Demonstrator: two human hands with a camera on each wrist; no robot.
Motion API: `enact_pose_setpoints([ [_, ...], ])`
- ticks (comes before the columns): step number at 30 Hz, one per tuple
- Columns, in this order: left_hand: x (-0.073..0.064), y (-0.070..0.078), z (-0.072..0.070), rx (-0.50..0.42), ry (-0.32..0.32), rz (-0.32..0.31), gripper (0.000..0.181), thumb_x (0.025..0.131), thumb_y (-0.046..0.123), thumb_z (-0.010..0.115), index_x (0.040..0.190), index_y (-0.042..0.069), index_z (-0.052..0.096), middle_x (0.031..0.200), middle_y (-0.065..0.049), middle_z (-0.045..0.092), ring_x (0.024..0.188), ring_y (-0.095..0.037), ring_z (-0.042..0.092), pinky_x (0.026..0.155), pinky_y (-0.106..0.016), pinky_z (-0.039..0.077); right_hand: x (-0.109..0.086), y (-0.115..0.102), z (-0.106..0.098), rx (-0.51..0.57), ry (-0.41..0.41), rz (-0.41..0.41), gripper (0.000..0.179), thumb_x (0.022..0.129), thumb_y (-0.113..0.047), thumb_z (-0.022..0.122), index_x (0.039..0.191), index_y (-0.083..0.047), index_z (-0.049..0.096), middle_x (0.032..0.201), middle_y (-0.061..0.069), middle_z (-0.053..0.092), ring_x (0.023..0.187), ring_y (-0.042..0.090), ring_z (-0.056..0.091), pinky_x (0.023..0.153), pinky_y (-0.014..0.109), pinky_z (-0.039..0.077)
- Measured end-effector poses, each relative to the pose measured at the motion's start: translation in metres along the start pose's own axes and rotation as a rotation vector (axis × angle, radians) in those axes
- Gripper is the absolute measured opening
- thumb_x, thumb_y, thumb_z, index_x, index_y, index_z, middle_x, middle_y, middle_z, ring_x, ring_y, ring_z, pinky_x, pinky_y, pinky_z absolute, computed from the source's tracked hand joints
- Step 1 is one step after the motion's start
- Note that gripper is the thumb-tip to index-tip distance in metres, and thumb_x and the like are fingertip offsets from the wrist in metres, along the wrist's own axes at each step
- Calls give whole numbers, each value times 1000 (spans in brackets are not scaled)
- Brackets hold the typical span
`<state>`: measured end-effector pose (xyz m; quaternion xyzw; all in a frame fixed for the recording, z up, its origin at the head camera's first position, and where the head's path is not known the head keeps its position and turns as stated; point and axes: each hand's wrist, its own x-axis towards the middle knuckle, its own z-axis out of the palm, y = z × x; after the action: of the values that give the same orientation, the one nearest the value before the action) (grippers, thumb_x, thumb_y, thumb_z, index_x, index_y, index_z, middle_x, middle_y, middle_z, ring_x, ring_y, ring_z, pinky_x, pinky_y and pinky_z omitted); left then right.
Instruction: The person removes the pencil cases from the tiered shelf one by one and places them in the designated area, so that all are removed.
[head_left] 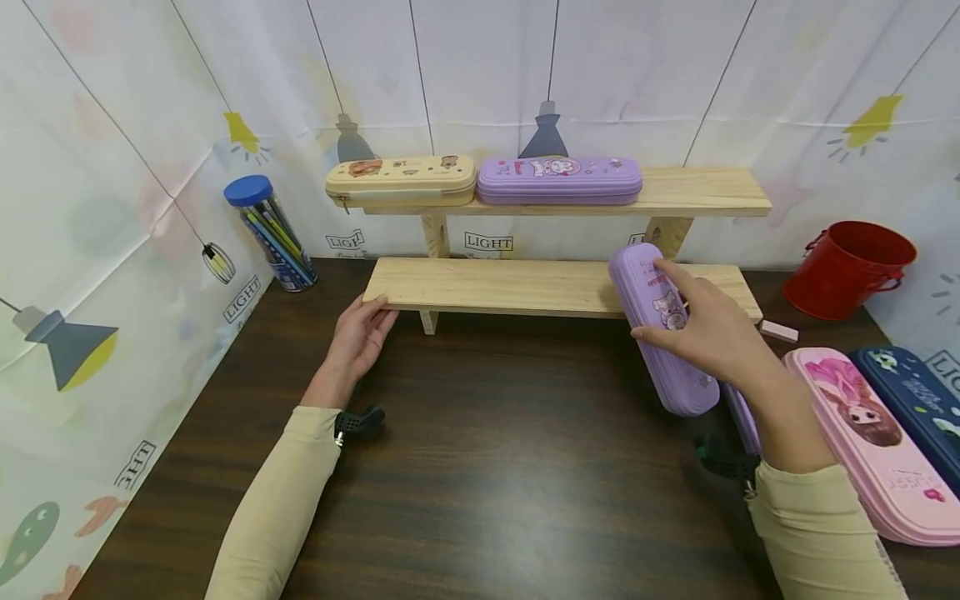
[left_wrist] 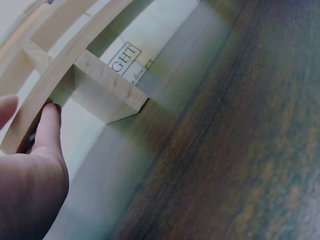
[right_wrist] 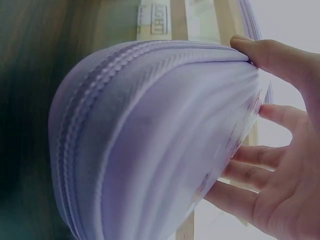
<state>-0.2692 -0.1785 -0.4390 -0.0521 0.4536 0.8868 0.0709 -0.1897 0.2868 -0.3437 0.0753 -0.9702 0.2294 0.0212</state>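
Observation:
My right hand holds a light purple zippered pencil case by its sides, thumb on one edge and fingers on the other. The case is tilted in front of the right part of the lower wooden shelf. In the right wrist view the purple case fills the middle, its zipper running round the side. My left hand pinches the left front corner of the lower shelf board; in the left wrist view the left hand has a finger under the board.
On the upper shelf lie a yellow pencil case and another purple case. Pink and dark blue cases lie at right, near a red bucket and an eraser. A blue-lidded pencil jar stands left.

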Motion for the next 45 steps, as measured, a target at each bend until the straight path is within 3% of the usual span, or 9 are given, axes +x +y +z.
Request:
enact_pose_setpoints([
  [9, 0, -1, 2, 20, 3, 13, 57, 103, 9, 52, 155, 14, 32, 158, -13, 36, 144, -22, 41, 114, -26, 43, -10, -19, 18, -37, -34, -53, 100, 81, -61, 73, 160, -29, 20, 137, 26, 51, 106, 38, 56, 81, 59, 53],
  [15, 1, -1, 2, 21, 18, 21, 55, 102, 8, 53, 154, 14, 34, 155, -14, 39, 143, -21, 44, 108, -23, 48, -16, -34, 28, -78, -72, -87, 99, 80, -61, 73, 159, -31, 22, 125, 20, 56, 89, 30, 57, 62, 36, 49],
  [18, 0, -1, 2, 32, 19, 27, 55, 102, 8, 53, 154, 14, 35, 154, -14, 40, 142, -21, 45, 106, -21, 50, -20, -41, 33, -95, -90, -96, 98, 79, -60, 75, 158, -32, 24, 124, 17, 56, 86, 26, 56, 59, 30, 46],
  [22, 0, -1, 2, 36, 20, 30, 56, 102, 9, 54, 154, 14, 34, 155, -14, 39, 142, -21, 44, 107, -22, 48, -25, -47, 38, -114, -102, -113, 98, 79, -54, 78, 158, -32, 24, 122, 13, 56, 85, 23, 55, 59, 29, 45],
  [29, -2, -1, -1, 29, 22, 31, 55, 103, 8, 52, 154, 14, 34, 155, -14, 38, 143, -21, 43, 107, -22, 48, -31, -52, 51, -123, -148, -136, 94, 77, -51, 80, 156, -30, 33, 106, 8, 57, 76, 18, 52, 57, 26, 42],
  [36, -3, -1, -2, 3, 23, 28, 56, 102, 7, 52, 154, 13, 33, 155, -14, 38, 144, -22, 42, 102, -20, 52, -37, -45, 60, -186, -213, -116, 88, 78, -52, 79, 152, -29, 40, 115, 16, 62, 78, 20, 55, 59, 34, 48],
  [42, -1, -2, 1, 14, 6, 26, 56, 102, 7, 52, 155, 13, 33, 157, -14, 37, 144, -22, 42, 106, -22, 50, -45, -44, 55, -212, -276, -66, 86, 80, -54, 76, 152, -22, 42, 121, 24, 60, 79, 24, 58, 61, 40, 51],
  [45, 0, -3, 2, 20, 3, 28, 56, 103, 7, 52, 155, 13, 33, 157, -14, 37, 144, -21, 42, 107, -22, 48, -47, -45, 52, -210, -296, -64, 84, 82, -53, 75, 151, -18, 42, 125, 24, 59, 85, 27, 61, 69, 46, 55],
])
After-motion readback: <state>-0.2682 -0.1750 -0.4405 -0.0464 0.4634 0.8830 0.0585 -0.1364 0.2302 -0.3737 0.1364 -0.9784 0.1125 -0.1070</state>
